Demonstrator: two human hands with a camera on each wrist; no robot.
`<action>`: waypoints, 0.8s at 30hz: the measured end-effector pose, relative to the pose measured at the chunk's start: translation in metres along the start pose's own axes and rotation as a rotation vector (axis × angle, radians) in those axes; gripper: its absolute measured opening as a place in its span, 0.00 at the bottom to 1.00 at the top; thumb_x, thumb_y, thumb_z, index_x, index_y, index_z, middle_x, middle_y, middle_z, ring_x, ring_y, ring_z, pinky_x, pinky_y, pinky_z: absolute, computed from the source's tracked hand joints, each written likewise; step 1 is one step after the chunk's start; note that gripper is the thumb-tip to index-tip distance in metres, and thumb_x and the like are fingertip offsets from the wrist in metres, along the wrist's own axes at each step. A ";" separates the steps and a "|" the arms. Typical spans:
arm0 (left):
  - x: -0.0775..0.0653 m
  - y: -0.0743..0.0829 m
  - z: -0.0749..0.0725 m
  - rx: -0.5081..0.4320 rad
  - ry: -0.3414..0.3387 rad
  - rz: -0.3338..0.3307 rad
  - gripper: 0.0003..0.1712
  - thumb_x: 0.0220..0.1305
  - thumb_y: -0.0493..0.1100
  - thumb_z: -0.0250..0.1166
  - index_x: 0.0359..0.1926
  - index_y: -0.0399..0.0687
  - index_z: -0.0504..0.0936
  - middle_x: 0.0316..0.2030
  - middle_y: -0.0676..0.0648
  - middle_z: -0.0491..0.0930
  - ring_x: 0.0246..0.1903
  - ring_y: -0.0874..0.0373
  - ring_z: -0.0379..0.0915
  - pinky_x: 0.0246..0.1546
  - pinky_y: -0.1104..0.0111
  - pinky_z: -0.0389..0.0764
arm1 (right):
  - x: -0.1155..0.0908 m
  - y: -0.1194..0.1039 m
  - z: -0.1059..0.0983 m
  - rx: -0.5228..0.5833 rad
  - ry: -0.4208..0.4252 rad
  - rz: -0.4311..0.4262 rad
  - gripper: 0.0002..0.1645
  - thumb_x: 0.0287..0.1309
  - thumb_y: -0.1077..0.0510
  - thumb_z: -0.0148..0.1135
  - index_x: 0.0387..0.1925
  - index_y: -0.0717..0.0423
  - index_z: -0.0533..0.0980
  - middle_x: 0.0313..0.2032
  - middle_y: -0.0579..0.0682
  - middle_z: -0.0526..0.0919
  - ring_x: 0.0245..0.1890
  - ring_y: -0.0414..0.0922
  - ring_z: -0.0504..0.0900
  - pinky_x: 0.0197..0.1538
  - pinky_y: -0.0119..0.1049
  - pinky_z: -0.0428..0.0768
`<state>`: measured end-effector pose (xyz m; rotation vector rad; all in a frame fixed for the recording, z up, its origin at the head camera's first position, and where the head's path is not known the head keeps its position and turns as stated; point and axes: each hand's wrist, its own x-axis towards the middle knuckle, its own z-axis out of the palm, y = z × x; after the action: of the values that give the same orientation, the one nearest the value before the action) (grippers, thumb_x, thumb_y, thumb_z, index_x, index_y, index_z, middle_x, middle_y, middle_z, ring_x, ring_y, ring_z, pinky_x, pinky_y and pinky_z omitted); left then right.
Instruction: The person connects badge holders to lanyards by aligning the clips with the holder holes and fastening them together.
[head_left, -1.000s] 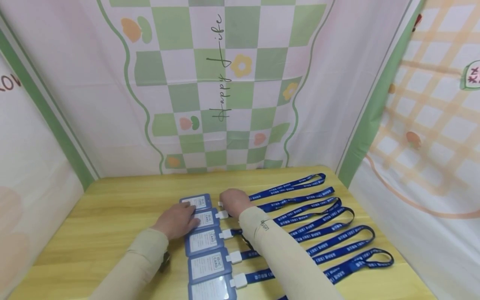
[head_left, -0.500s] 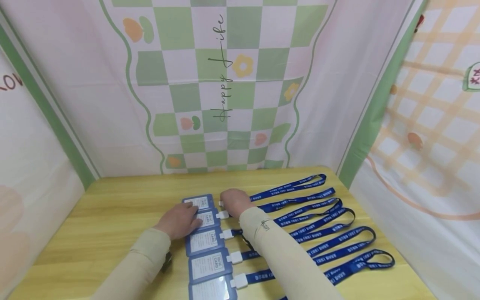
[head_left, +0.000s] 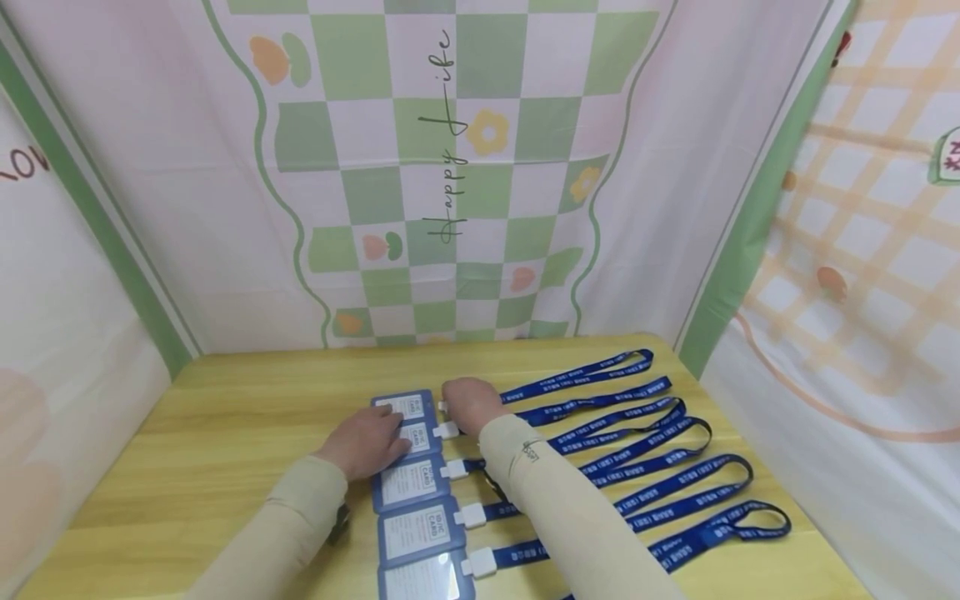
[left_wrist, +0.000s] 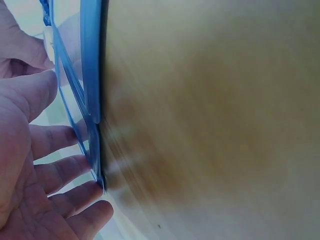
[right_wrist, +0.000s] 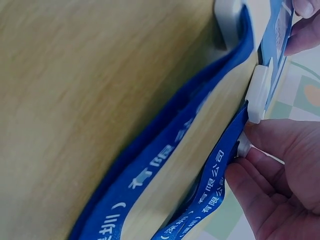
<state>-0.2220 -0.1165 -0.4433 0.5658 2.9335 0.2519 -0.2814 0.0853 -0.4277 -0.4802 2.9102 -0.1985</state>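
Several blue badge holders with white cards lie in an overlapping column on the table. My left hand (head_left: 363, 442) rests on the farthest badge holder (head_left: 412, 405) and the second badge holder (head_left: 417, 437), fingers extended. In the left wrist view its fingertips (left_wrist: 65, 172) touch the holders' edge. My right hand (head_left: 472, 404) is just right of the farthest holder, beside its top edge. In the right wrist view its thumb and fingers pinch a small white clip (right_wrist: 243, 145) at the end of a blue lanyard (head_left: 570, 377); the hand hides most of this from above.
Several more blue lanyards (head_left: 678, 483) stretch rightward from white clips (head_left: 471, 515) on the nearer badge holders (head_left: 416, 533). The right forearm crosses over some of them. Bare wooden table (head_left: 225, 433) shows at the left. A patterned curtain (head_left: 487, 208) hangs behind the table.
The farthest badge holder has slid right toward my right hand, and my left hand has moved right with it. The right hand has stayed almost in place.
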 end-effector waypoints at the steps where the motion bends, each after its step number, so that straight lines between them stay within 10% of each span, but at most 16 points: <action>1: 0.000 0.000 0.000 -0.001 0.000 -0.001 0.34 0.75 0.60 0.59 0.70 0.41 0.76 0.70 0.35 0.73 0.70 0.36 0.70 0.72 0.44 0.72 | 0.000 0.000 0.000 -0.001 0.001 -0.001 0.05 0.72 0.58 0.62 0.42 0.49 0.83 0.41 0.48 0.88 0.42 0.47 0.85 0.50 0.42 0.87; 24: -0.001 0.006 0.001 0.005 -0.004 -0.001 0.34 0.77 0.60 0.57 0.71 0.41 0.75 0.71 0.35 0.72 0.70 0.37 0.69 0.73 0.45 0.71 | 0.002 -0.002 -0.002 -0.057 0.021 0.002 0.06 0.71 0.60 0.62 0.41 0.50 0.84 0.40 0.48 0.88 0.42 0.46 0.86 0.51 0.41 0.87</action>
<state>-0.2185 -0.1108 -0.4434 0.5646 2.9309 0.2433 -0.2831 0.0827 -0.4260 -0.4870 2.9434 -0.1210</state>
